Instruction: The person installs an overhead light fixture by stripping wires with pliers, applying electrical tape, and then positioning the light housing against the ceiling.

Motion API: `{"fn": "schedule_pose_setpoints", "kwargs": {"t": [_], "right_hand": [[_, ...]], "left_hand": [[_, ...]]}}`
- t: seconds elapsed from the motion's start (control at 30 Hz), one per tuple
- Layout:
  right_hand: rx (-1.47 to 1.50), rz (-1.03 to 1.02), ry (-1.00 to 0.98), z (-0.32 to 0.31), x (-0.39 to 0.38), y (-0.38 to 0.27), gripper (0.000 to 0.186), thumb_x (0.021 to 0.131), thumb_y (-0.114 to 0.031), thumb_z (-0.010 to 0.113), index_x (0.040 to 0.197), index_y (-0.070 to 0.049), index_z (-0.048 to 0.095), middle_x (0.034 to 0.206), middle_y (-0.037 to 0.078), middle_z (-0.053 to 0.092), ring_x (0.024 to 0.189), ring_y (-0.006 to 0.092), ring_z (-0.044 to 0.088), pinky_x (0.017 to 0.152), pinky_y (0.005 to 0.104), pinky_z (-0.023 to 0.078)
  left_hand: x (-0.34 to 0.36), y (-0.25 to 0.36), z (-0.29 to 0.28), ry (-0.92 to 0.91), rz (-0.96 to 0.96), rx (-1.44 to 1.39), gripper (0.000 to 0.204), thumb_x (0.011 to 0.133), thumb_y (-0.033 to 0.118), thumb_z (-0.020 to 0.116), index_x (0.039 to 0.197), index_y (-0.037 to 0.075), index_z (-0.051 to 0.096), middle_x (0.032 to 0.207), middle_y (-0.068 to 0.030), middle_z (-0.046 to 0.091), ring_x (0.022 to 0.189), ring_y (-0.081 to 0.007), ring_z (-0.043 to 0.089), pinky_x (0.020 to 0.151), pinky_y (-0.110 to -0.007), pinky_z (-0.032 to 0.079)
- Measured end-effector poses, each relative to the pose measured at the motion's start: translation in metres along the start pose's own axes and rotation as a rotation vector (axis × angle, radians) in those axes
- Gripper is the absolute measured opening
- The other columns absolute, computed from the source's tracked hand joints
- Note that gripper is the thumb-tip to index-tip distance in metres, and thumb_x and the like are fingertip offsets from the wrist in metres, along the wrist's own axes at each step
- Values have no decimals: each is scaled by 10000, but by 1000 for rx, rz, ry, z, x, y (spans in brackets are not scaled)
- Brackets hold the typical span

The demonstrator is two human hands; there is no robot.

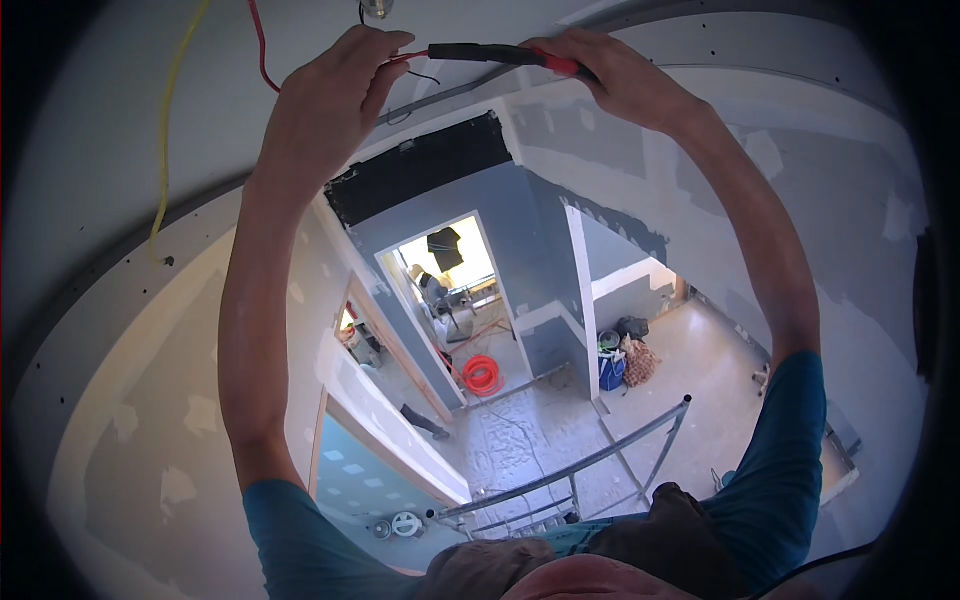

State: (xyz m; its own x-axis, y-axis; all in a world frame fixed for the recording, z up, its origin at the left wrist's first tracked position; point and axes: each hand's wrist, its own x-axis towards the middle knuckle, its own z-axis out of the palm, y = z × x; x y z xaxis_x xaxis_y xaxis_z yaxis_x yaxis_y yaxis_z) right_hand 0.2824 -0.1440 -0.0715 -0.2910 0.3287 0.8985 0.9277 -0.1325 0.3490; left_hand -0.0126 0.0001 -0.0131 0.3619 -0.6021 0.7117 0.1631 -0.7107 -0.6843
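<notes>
Both my arms are raised to the ceiling. My left hand point(325, 105) pinches a thin red wire point(410, 56) between thumb and fingers. A short dark wire end point(424, 77) sticks out beside these fingers. In my right hand point(625, 80) is a slim hand tool point(475, 53) with a black head and red-and-black handle; seen edge-on, it looks like pliers or wire strippers. Its tip meets the red wire, but whether it bites the wire I cannot tell. Next to my left hand a red cable point(262, 45) hangs from above, and a small shiny fitting point(377, 8) shows at the top edge.
A yellow cable point(170, 120) dangles at the left. Below me is a metal scaffold rail point(570, 470). On the floor lie a coiled orange hose point(482, 375), a blue bucket point(612, 374) and bags point(640, 360). Another person point(435, 290) is beyond the doorway.
</notes>
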Motion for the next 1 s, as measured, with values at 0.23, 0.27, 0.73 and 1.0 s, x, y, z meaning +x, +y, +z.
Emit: {"fn": "schedule_pose_setpoints", "kwargs": {"t": [0.23, 0.27, 0.73, 1.0], "right_hand": [[-42, -29, 27, -6, -1, -2, 567, 938, 60, 579, 1458, -164, 545, 1173, 138, 649, 1083, 329, 656, 1019, 462, 511], [-78, 7, -22, -9, -2, -2, 541, 973, -47, 608, 1482, -208, 522, 1278, 117, 633, 1183, 332, 623, 1077, 457, 495], [-150, 11, -14, -22, 0, -5, 539, 993, -156, 662, 1497, -269, 508, 1296, 100, 644, 1221, 338, 615, 1075, 436, 522], [67, 81, -171, -30, 4, -3, 397, 1022, -165, 623, 1416, -131, 583, 1246, 166, 675, 1103, 345, 668, 1004, 443, 525]], "left_hand": [[6, 3, -9, -126, -69, -35, 149, 965, 113, 693, 1106, 68, 708, 998, -75, 654, 762, -237, 636, 694, -389, 506], [8, 2, -10, -145, -91, -114, 146, 974, 90, 686, 1116, 59, 697, 978, -68, 638, 698, -199, 568, 661, -369, 456], [23, 6, -12, -170, -375, -227, 64, 939, 17, 692, 997, 28, 716, 846, -60, 681, 709, -153, 588, 663, -336, 450], [20, -7, 0, -118, -325, -277, 84, 921, -50, 683, 958, 23, 703, 749, -8, 619, 628, -66, 486, 583, -259, 384]]}}
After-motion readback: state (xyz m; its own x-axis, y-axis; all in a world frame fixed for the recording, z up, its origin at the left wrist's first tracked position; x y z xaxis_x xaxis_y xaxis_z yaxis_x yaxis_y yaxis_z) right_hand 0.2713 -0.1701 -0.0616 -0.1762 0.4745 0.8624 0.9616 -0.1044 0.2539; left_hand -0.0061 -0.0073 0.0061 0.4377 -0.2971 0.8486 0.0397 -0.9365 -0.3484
